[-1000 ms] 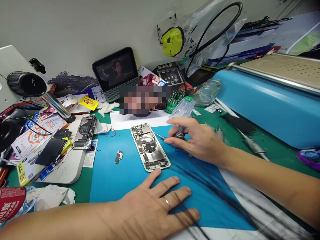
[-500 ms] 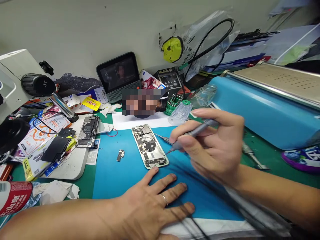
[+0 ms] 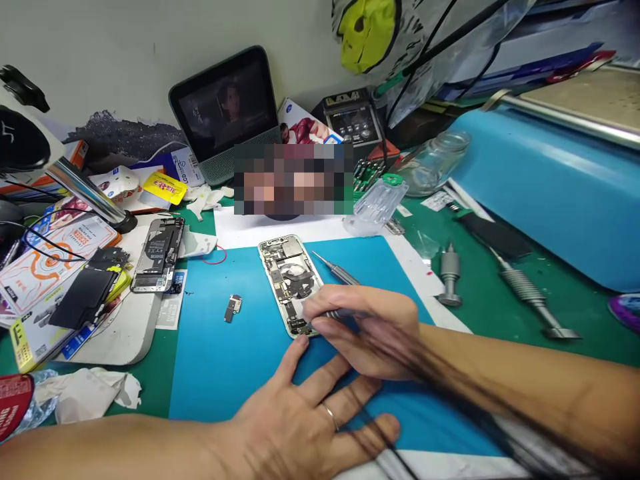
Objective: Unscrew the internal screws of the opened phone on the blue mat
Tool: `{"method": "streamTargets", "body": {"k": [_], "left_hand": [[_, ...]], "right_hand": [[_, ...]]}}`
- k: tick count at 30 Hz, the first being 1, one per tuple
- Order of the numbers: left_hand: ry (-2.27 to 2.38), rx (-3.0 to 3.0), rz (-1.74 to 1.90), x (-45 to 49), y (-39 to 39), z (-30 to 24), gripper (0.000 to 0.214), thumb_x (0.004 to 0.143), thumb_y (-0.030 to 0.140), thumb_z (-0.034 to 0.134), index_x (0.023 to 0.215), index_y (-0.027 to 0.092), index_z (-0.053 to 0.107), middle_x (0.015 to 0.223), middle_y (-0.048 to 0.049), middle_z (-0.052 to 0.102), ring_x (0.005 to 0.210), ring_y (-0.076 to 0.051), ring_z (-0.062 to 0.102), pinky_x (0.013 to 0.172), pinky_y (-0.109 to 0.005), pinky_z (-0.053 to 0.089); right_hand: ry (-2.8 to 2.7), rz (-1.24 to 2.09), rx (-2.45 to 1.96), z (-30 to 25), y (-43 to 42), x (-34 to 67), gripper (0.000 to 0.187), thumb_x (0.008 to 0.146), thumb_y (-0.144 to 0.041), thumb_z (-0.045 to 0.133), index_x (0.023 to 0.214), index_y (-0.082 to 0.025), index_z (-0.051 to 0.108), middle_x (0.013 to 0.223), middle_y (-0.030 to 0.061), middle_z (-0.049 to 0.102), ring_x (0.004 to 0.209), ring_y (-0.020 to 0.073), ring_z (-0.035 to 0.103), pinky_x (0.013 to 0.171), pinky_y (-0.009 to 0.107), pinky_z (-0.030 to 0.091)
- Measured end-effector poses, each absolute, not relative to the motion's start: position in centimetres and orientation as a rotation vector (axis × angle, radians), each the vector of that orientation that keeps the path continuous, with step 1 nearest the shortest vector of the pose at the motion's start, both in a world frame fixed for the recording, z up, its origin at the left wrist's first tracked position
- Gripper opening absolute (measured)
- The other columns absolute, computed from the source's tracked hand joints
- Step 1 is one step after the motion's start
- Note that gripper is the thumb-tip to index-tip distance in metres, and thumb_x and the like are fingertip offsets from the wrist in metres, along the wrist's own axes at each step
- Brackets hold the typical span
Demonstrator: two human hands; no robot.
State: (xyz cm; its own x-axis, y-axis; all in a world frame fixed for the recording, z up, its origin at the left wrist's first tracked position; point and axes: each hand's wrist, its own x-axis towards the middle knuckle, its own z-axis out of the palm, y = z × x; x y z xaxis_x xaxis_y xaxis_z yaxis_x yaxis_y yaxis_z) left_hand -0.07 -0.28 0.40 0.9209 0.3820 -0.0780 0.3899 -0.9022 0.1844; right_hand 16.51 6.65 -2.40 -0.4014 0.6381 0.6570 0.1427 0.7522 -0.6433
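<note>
An opened phone housing (image 3: 291, 280) lies on the blue mat (image 3: 210, 373), its inner parts showing. My left hand (image 3: 305, 413) rests flat with fingers spread, its thumb tip at the phone's lower edge. In a pinch grip, my right hand (image 3: 370, 327) has slim grey tweezers (image 3: 333, 313) over the phone's lower end; fingers hide most of them, and their tip is blurred. Behind that hand lies a screwdriver (image 3: 340, 268), close to the phone's right side. A small metal-and-black phone part (image 3: 233, 308) sits to the left of the phone.
Another opened phone (image 3: 159, 255) lies at left on a white stand base (image 3: 135, 333), beside boxes. A lit screen (image 3: 225, 100) stands at the back. To the right are a clear plastic cup (image 3: 375, 207), a glass jar (image 3: 440, 160), metal tools (image 3: 530, 287) and a blue machine (image 3: 540, 193).
My right hand has moved left and down, bringing the tweezers over the phone's lower end. My left hand stays flat by the phone. The camera view has shifted nearer and to the right.
</note>
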Motion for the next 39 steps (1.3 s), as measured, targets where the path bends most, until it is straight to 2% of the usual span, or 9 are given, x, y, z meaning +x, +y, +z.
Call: {"method": "streamTargets", "body": {"k": [3, 6, 11, 18, 22, 29, 39], "left_hand": [[0.56, 2.878, -0.075, -0.1, -0.1, 0.5, 0.064, 0.09, 0.057, 0.051, 0.144, 0.024, 0.038, 0.151, -0.008, 0.038, 0.138, -0.031, 0.03, 0.111, -0.062, 0.026], [0.56, 2.861, -0.082, -0.1, 0.1, 0.7, 0.062, 0.091, 0.056, 0.05, 0.144, 0.025, 0.037, 0.152, -0.0076, 0.037, 0.139, -0.031, 0.028, 0.112, -0.062, 0.022], [0.563, 2.858, -0.067, -0.2, 0.1, 0.6, 0.06, 0.092, 0.055, 0.047, 0.143, 0.025, 0.038, 0.154, -0.0076, 0.033, 0.139, -0.032, 0.028, 0.112, -0.062, 0.023], [0.561, 3.082, 0.113, -0.3, -0.1, -0.7, 0.055, 0.096, 0.057, 0.04, 0.142, 0.027, 0.042, 0.149, -0.0094, 0.039, 0.134, -0.034, 0.032, 0.098, -0.058, 0.04], [0.612, 3.133, 0.233, -0.3, -0.3, -1.5, 0.045, 0.1, 0.051, 0.036, 0.139, 0.031, 0.046, 0.147, -0.0065, 0.043, 0.131, -0.031, 0.037, 0.098, -0.056, 0.039], [0.567, 3.106, 0.127, -0.4, -0.3, -1.1, 0.057, 0.096, 0.061, 0.037, 0.142, 0.029, 0.043, 0.149, -0.0082, 0.039, 0.134, -0.034, 0.032, 0.099, -0.058, 0.036], [0.55, 3.055, 0.087, -0.6, 0.1, -0.1, 0.054, 0.096, 0.055, 0.04, 0.142, 0.027, 0.042, 0.15, -0.0082, 0.038, 0.137, -0.033, 0.029, 0.103, -0.057, 0.035]], "right_hand": [[-1.903, 0.562, -0.406, -2.7, 7.0, 16.4, 0.054, 0.088, -0.008, 0.055, 0.134, -0.031, 0.038, 0.088, 0.0024, 0.068, 0.075, 0.0175, 0.07, 0.063, 0.033, 0.064], [-1.94, 0.6, -0.395, -2.8, 7.1, 16.5, 0.058, 0.087, -0.005, 0.056, 0.134, -0.033, 0.037, 0.092, 0.0021, 0.069, 0.079, 0.0183, 0.071, 0.067, 0.035, 0.064], [-1.926, 0.635, -0.418, -2.6, 7.0, 16.5, 0.045, 0.087, -0.006, 0.057, 0.124, -0.03, 0.045, 0.088, 0.0013, 0.069, 0.072, 0.0174, 0.069, 0.065, 0.034, 0.063], [-1.99, 0.512, -0.475, -1.5, 7.3, 16.4, 0.016, 0.09, -0.011, 0.054, 0.105, -0.017, 0.055, 0.076, 0.0033, 0.067, 0.063, 0.0133, 0.065, 0.059, 0.027, 0.06], [-2.055, 0.504, -0.469, -1.1, 7.4, 16.5, 0.008, 0.094, -0.014, 0.048, 0.098, -0.016, 0.054, 0.073, 0.0026, 0.066, 0.062, 0.0114, 0.063, 0.059, 0.024, 0.06], [-1.988, 0.472, -0.418, -1.8, 7.4, 16.5, 0.015, 0.093, -0.013, 0.051, 0.107, -0.015, 0.052, 0.077, 0.0031, 0.066, 0.064, 0.0116, 0.063, 0.062, 0.024, 0.06], [-1.949, 0.45, -0.404, -1.8, 7.3, 16.3, 0.029, 0.088, -0.007, 0.055, 0.115, -0.017, 0.051, 0.082, 0.0043, 0.067, 0.065, 0.0139, 0.065, 0.057, 0.027, 0.06]]}}
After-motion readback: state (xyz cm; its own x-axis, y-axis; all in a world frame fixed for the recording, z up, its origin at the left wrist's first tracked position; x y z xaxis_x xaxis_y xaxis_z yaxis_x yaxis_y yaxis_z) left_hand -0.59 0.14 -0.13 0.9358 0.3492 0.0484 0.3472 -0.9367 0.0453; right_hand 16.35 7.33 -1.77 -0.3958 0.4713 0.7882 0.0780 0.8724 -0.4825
